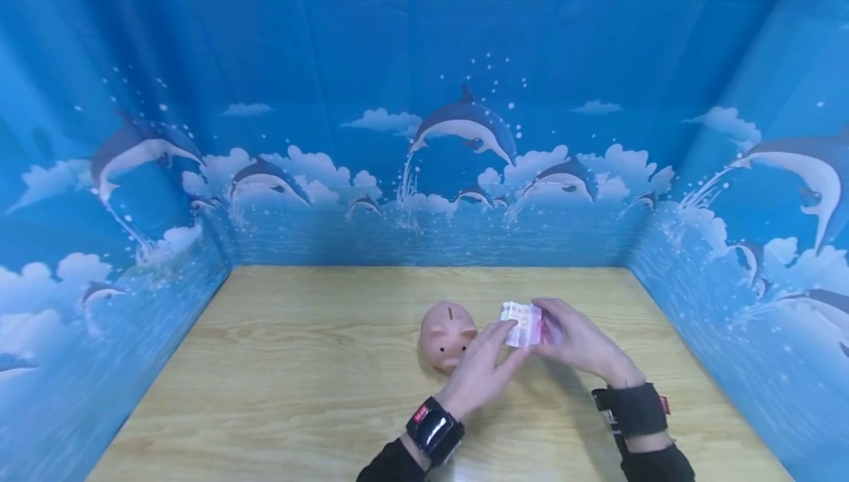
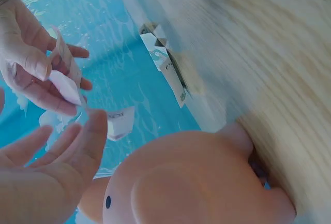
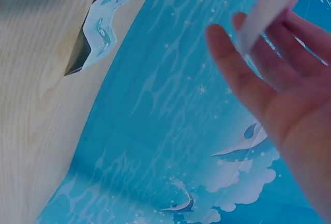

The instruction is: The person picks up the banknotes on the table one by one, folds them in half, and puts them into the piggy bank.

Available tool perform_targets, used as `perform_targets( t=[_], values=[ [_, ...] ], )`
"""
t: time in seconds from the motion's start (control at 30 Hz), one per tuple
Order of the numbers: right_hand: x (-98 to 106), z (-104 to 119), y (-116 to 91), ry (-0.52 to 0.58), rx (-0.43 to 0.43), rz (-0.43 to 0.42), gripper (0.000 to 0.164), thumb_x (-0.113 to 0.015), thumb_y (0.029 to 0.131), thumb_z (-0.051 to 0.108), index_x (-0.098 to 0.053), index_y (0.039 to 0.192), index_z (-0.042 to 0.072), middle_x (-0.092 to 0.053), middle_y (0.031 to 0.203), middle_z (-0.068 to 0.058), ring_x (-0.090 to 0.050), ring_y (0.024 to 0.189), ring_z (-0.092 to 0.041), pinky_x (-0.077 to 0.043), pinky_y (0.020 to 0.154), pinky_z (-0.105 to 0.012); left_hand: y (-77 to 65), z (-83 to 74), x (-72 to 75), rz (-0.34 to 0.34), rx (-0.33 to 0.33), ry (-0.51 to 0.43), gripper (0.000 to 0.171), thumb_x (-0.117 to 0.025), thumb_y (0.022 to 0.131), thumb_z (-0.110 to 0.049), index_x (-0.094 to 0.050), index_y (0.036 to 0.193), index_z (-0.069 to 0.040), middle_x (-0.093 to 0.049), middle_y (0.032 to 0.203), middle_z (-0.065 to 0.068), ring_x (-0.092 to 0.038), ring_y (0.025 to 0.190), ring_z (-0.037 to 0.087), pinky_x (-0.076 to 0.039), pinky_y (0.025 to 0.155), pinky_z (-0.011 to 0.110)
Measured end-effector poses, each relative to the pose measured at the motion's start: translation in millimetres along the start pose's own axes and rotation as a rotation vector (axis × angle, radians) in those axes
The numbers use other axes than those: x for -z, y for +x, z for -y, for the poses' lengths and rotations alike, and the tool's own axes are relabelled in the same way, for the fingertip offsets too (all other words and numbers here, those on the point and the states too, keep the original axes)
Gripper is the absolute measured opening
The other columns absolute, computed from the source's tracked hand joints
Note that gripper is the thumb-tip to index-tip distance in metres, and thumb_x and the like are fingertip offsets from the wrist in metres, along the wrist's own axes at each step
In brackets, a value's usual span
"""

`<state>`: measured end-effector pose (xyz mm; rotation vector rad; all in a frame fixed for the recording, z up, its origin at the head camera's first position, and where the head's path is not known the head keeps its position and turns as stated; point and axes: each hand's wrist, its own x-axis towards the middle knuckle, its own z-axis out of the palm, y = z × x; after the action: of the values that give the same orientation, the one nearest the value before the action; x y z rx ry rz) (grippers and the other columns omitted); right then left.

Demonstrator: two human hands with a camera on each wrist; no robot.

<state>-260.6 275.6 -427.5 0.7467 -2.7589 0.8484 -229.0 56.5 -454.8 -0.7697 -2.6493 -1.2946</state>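
A pink banknote (image 1: 522,323), creased and partly folded, is held up between both hands just right of a pink piggy bank (image 1: 446,331). My left hand (image 1: 480,370) pinches its left side, fingertips over the face and lower edge. My right hand (image 1: 578,342) grips the right side, its thumb and fingers around the folded paper in the left wrist view. The piggy bank stands on the table with its slot up, close beside my left hand; its body (image 2: 191,177) fills the bottom of the left wrist view. The right wrist view shows the banknote (image 3: 271,9) blurred.
A zigzag-folded strip (image 2: 164,63) stands on the wooden table (image 1: 298,379) in the left wrist view; its material is unclear. The right wrist view shows the strip (image 3: 101,25) near the table edge. A blue dolphin-print curtain (image 1: 411,47) encloses the back and sides.
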Motion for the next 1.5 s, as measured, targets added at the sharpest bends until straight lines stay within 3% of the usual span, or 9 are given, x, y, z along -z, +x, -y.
perform_targets(
  t=[0.13, 0.5, 0.67, 0.77, 0.97, 1.13, 1.27, 1.37, 1.5],
  values=[
    [-1.7, 4.1, 2.7, 0.015, -0.025, -0.031, 0.088, -0.080, 0.077, 0.047, -0.044, 0.143, 0.002, -0.053, 0.139, -0.019, -0.053, 0.125, -0.039, -0.045, 0.102, -0.061, 1.4, 0.8, 1.1, -0.002, 0.068, -0.113, 0.062, -0.042, 0.102, -0.050, -0.030, 0.154, -0.017, -0.037, 0.156, 0.006, -0.041, 0.140, 0.022, -0.041, 0.112, 0.047],
    [-6.5, 13.4, 6.6, 0.033, 0.040, -0.100, 0.081, -0.083, 0.076, 0.035, -0.046, 0.144, 0.011, -0.054, 0.140, -0.014, -0.052, 0.124, -0.035, -0.047, 0.097, -0.063, 4.8, 0.0, -0.2, 0.002, 0.178, -0.387, 0.072, -0.044, 0.102, -0.047, -0.010, 0.158, -0.018, -0.025, 0.161, 0.009, -0.033, 0.145, 0.026, -0.030, 0.116, 0.055],
    [-8.3, 13.0, 4.8, 0.034, 0.040, -0.097, 0.084, -0.084, 0.073, 0.043, -0.048, 0.144, 0.015, -0.054, 0.142, -0.011, -0.049, 0.129, -0.034, -0.043, 0.100, -0.066, 5.0, -0.9, -0.4, 0.004, 0.246, -0.504, 0.067, -0.048, 0.102, -0.036, -0.014, 0.158, -0.022, -0.047, 0.148, 0.014, -0.064, 0.109, 0.021, -0.056, 0.091, 0.042],
    [-9.4, 14.7, 4.6, 0.057, 0.047, -0.089, 0.084, -0.085, 0.072, 0.044, -0.048, 0.143, 0.017, -0.054, 0.142, -0.010, -0.050, 0.128, -0.034, -0.043, 0.100, -0.065, 6.5, -0.2, -0.3, -0.015, 0.243, -0.582, 0.062, -0.052, 0.101, -0.021, -0.021, 0.155, -0.025, -0.057, 0.131, 0.012, -0.065, 0.087, 0.014, -0.059, 0.074, 0.035],
    [-11.9, 16.2, 6.8, 0.135, 0.043, -0.078, 0.088, -0.086, 0.069, 0.045, -0.048, 0.144, 0.017, -0.056, 0.137, -0.007, -0.057, 0.117, -0.027, -0.053, 0.092, -0.052, 8.2, 0.3, 0.7, -0.097, 0.245, -0.736, 0.058, -0.049, 0.100, -0.002, -0.029, 0.150, -0.023, -0.064, 0.099, 0.010, -0.068, 0.080, 0.026, -0.061, 0.073, 0.035],
    [-13.0, 14.7, 10.8, 0.164, 0.016, -0.112, 0.084, -0.085, 0.074, 0.034, -0.046, 0.145, 0.010, -0.059, 0.132, -0.015, -0.062, 0.101, -0.023, -0.057, 0.080, -0.034, 10.8, 1.6, 0.3, -0.184, 0.260, -0.763, 0.056, -0.049, 0.097, 0.003, -0.034, 0.147, -0.019, -0.068, 0.088, 0.010, -0.069, 0.073, 0.023, -0.060, 0.065, 0.026],
    [-12.7, 11.3, 12.9, 0.239, -0.059, -0.143, 0.060, -0.077, 0.085, 0.019, -0.053, 0.138, 0.004, -0.064, 0.124, -0.020, -0.065, 0.089, -0.015, -0.058, 0.071, -0.026, 12.3, 2.0, 0.7, -0.205, 0.277, -0.785, 0.057, -0.050, 0.096, 0.004, -0.036, 0.146, -0.019, -0.069, 0.087, 0.009, -0.070, 0.075, 0.029, -0.060, 0.065, 0.025],
    [-10.9, 9.6, 11.8, 0.294, -0.116, -0.156, 0.041, -0.071, 0.091, 0.017, -0.062, 0.128, 0.003, -0.068, 0.117, -0.020, -0.066, 0.082, -0.008, -0.058, 0.066, -0.024, 11.4, 2.3, 0.7, -0.158, 0.282, -0.773, 0.058, -0.053, 0.097, -0.002, -0.033, 0.149, -0.020, -0.069, 0.095, 0.011, -0.069, 0.081, 0.032, -0.060, 0.069, 0.030],
    [-6.1, 8.2, 10.5, 0.300, -0.142, -0.209, 0.028, -0.067, 0.094, 0.021, -0.069, 0.116, 0.004, -0.072, 0.110, -0.016, -0.065, 0.082, -0.004, -0.057, 0.068, -0.023, 8.2, 1.5, -0.1, -0.053, 0.258, -0.623, 0.070, -0.059, 0.098, -0.020, -0.020, 0.156, -0.029, -0.060, 0.132, 0.011, -0.065, 0.107, 0.026, -0.057, 0.089, 0.039]
  ],
)
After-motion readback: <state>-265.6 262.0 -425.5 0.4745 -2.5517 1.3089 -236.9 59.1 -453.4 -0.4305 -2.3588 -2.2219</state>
